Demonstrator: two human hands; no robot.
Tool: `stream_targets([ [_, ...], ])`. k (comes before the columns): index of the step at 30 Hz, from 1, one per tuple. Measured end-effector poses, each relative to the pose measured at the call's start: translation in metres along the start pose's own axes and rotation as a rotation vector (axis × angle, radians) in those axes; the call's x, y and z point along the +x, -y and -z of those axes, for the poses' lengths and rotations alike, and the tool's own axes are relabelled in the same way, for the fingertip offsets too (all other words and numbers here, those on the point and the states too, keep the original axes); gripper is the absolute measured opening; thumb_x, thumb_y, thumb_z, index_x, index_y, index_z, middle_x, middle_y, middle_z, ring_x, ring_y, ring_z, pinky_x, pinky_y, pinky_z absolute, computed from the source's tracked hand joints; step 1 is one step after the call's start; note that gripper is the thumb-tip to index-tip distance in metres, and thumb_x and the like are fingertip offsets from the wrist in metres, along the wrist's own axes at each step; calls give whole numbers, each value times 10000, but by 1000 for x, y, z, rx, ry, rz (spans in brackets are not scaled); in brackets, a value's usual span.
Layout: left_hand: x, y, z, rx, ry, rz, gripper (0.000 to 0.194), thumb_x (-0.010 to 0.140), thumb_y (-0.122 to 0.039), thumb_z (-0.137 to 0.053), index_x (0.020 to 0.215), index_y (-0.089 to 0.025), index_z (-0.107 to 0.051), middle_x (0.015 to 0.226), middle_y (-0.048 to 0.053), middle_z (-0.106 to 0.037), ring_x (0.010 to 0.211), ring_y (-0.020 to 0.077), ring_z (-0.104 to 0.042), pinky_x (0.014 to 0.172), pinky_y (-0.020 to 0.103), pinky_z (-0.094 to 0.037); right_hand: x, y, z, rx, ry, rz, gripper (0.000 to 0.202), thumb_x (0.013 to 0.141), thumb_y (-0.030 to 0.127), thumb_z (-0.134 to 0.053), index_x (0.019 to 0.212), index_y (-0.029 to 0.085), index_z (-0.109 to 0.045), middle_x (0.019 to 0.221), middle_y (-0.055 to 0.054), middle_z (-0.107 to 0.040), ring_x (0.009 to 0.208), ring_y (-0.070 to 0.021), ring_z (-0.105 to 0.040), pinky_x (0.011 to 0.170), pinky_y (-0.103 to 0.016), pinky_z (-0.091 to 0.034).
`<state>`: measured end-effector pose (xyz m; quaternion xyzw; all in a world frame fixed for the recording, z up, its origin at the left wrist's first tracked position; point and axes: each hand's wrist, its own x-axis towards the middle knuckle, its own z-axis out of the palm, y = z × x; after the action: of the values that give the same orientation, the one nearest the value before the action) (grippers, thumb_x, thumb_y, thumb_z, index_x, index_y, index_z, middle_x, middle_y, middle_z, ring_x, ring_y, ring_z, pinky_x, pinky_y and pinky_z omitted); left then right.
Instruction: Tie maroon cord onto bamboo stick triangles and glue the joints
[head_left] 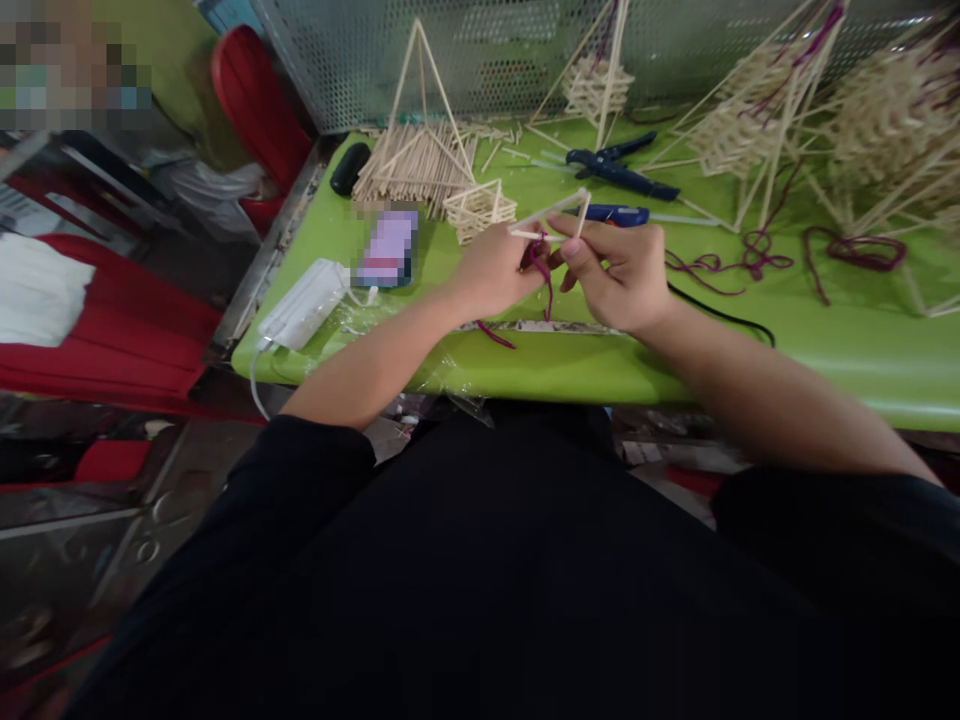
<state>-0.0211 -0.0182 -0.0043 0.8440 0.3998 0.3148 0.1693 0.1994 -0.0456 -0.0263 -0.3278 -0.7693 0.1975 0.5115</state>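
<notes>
Inward from the front edge of the bench (585,370), the left hand (491,270) grips a small stick frame (582,212) trailing purple cord (547,275); the right hand (622,275) pinches its corner. Beyond lie 1 stick lattice (480,212) and blue-handled cutters (626,172). A smartphone (386,245) sits near the left edge, a stick pile (412,170) at the back left corner.

A perforated metal panel (487,60) is standing at twelve o'clock; a phone (386,245) is lying toward eleven, a white corded box (304,305) toward ten, and white cloth (37,290) is draping a red chair (150,320) at nine.
</notes>
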Motion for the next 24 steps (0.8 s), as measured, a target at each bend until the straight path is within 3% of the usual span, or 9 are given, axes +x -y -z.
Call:
stream_targets([
  [4, 4, 8, -1, -149, -96, -14, 136, 1104, -214, -630, 970, -235, -626, 811, -5, -624, 742, 165, -630, 818, 374, -504, 5, 9, -2, 62, -72, 2, 422, 1167, 639, -672, 1193, 292, -911, 993, -46, -879, 567, -184, -753, 467, -346, -528],
  [7, 7, 17, 0, -286, -184, -42, 291, 1175, -373, -530, 925, -240, -596, 792, -6, -593, 747, 165, -634, 841, 381, -526, 10, 14, -2, 166, -111, -116, 491, 1102, 771, -705, 1090, 324, -906, 975, -48, -884, 539, -184, -703, 455, -383, -514],
  [11, 10, 21, 2, -427, -133, -71, 447, 1171, -515, -522, 826, -240, -589, 755, 7, -618, 701, 157, -620, 759, 358, -510, 15, 12, 0, 182, -121, -230, 532, 1027, 900, -687, 1115, 408, -870, 930, -20, -881, 559, -208, -665, 527, -453, -541],
  [15, 9, 15, 1, -359, -126, -79, 300, 1080, -447, -719, 876, -235, -656, 820, 13, -664, 725, 147, -631, 734, 352, -515, 16, 7, 1, 158, -126, -244, 581, 997, 948, -665, 1108, 408, -850, 836, -23, -854, 581, -231, -686, 544, -481, -545],
  [18, 6, 8, 0, -281, -141, -52, 218, 1046, -392, -762, 944, -226, -667, 902, 26, -698, 791, 153, -680, 776, 370, -566, 17, 6, -2, 183, -122, -213, 634, 991, 955, -672, 1022, 342, -829, 873, -43, -861, 536, -219, -674, 476, -458, -503],
  [21, 2, 3, 1, -249, -169, -47, 190, 1034, -367, -778, 1005, -230, -651, 956, 35, -715, 859, 170, -727, 829, 398, -603, 17, 6, -5, 237, -128, -186, 640, 998, 934, -693, 978, 303, -798, 882, -49, -861, 473, -189, -637, 405, -405, -435],
  [24, 1, 4, 0, -234, -170, -61, 228, 1010, -353, -818, 1005, -233, -624, 962, 34, -710, 886, 177, -740, 843, 398, -602, 13, 9, -5, 203, -130, -168, 629, 1020, 935, -658, 981, 318, -768, 886, -35, -855, 501, -184, -651, 416, -382, -448],
])
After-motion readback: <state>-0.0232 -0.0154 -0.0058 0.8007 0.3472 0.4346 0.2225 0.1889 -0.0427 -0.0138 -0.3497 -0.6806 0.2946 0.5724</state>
